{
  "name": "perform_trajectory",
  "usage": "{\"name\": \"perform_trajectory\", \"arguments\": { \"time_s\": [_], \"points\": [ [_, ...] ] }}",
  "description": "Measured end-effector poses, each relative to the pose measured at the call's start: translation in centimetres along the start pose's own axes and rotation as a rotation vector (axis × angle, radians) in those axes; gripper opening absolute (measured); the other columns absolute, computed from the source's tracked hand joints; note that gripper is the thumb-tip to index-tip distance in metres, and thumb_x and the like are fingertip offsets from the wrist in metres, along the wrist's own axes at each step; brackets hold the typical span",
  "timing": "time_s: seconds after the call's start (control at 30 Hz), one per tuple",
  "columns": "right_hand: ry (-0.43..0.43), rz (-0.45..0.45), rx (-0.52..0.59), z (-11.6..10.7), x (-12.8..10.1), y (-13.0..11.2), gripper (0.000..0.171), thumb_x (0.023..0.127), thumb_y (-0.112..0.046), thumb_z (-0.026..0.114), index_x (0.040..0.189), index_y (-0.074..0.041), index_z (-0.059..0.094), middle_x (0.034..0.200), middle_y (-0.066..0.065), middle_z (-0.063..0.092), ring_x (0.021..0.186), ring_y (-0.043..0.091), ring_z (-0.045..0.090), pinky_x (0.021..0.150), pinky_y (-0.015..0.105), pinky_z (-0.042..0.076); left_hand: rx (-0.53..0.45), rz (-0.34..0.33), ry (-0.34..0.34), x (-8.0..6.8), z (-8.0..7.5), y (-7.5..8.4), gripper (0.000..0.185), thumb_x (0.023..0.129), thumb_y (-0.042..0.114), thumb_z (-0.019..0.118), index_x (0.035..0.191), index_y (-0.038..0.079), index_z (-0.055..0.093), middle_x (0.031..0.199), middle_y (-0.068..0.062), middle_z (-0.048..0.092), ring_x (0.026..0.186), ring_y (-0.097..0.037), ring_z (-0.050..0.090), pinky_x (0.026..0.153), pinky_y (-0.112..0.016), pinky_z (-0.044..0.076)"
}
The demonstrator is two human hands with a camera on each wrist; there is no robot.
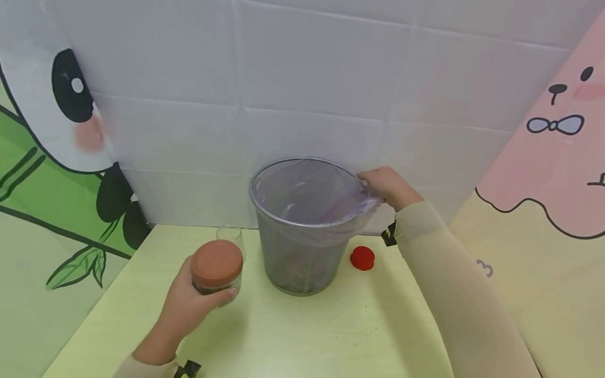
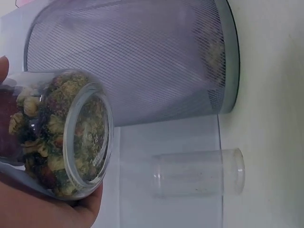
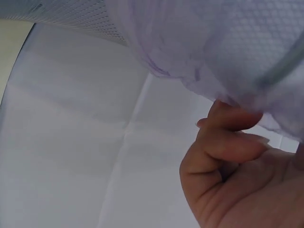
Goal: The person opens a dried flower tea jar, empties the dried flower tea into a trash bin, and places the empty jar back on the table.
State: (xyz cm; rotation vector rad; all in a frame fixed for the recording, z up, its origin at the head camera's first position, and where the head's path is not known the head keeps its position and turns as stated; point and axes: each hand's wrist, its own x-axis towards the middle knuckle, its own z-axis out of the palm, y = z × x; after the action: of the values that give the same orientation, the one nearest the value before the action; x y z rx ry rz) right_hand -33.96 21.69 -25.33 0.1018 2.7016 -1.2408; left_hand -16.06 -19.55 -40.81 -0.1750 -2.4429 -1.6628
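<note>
My left hand [image 1: 181, 302] grips a glass jar [image 2: 59, 135] with an orange-brown lid [image 1: 217, 262]. Dried flower buds fill the jar, which is held off the table to the left of the bin. A grey mesh wastebasket [image 1: 293, 262] stands upright, lined with a thin, pale purple plastic bag [image 3: 190, 42] folded over its rim. At the right side of that rim, my right hand [image 1: 389, 186] pinches the bag's edge; in the right wrist view its fingers [image 3: 232, 145] are curled up against the film.
A clear empty glass [image 2: 199, 173] stands behind the jar, left of the wastebasket. To the basket's right lies a small red cap [image 1: 362, 258] on the pale yellow table [image 1: 302, 336]. A white-covered wall [image 1: 307, 63] rises right behind the basket, with cartoon-printed panels at both sides.
</note>
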Motion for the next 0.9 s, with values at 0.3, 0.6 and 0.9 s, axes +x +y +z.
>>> {"name": "perform_trajectory", "arguments": {
  "time_s": [0.3, 0.6, 0.9],
  "points": [
    [-0.024, 0.004, 0.127, -0.6, -0.5, 2.0, 0.060, 0.105, -0.044, 0.051, 0.149, -0.003, 0.049, 0.127, 0.016, 0.051, 0.085, 0.020, 0.054, 0.072, 0.028, 0.046, -0.003, 0.051, -0.028, -0.7, 1.3, 1.8, 0.094, 0.073, 0.019, 0.096, 0.149, 0.013, 0.041, 0.134, -0.005, 0.059, 0.122, -0.026, 0.055, 0.101, -0.057, 0.043],
    [0.029, -0.069, 0.136, 0.0, -2.1, 5.0, 0.060, 0.107, -0.051, 0.045, 0.138, -0.002, 0.056, 0.111, 0.014, 0.055, 0.087, 0.026, 0.056, 0.074, 0.031, 0.045, 0.039, 0.113, -0.039, -2.1, 3.3, 3.1, 0.096, 0.067, 0.023, 0.099, 0.147, 0.015, 0.046, 0.128, 0.003, 0.064, 0.117, -0.021, 0.061, 0.098, -0.055, 0.047],
    [0.086, -0.180, 0.110, 0.5, -4.9, 7.1, 0.059, 0.106, -0.054, 0.045, 0.130, -0.002, 0.059, 0.107, 0.015, 0.062, 0.087, 0.028, 0.058, 0.071, 0.033, 0.046, 0.085, 0.074, -0.017, -4.2, 4.9, 5.3, 0.097, 0.067, 0.029, 0.100, 0.147, 0.015, 0.046, 0.128, 0.002, 0.064, 0.116, -0.021, 0.061, 0.096, -0.054, 0.048]
  ]
}}
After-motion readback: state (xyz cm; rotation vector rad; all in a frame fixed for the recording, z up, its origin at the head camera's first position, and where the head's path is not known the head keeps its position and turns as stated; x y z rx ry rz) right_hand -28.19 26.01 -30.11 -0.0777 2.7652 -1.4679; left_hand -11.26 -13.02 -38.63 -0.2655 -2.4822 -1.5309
